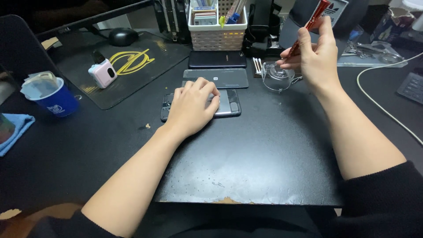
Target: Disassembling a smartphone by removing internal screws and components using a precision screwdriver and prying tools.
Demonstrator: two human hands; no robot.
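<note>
Red and slim, a screwdriver [308, 27] is pinched in the right hand [315, 55] above the desk's [246, 154] far edge, its tip angled down toward a clear glass dish [276, 76]. Flat and open, the left hand [191, 108] presses on an opened phone [229, 105] near the desk's middle. Behind it lie two dark phone panels [218, 70]; a blue cup [55, 99] stands toward the left edge.

Two bare arms with dark sleeves pushed up

The left hand [191, 108] and the right hand [315, 55] wear no gloves, rings or watch. Both forearms are bare. Black sleeves sit bunched up near the elbows, one at the bottom left and one at the bottom right. The cloth looks soft and plain, with no pattern.
</note>
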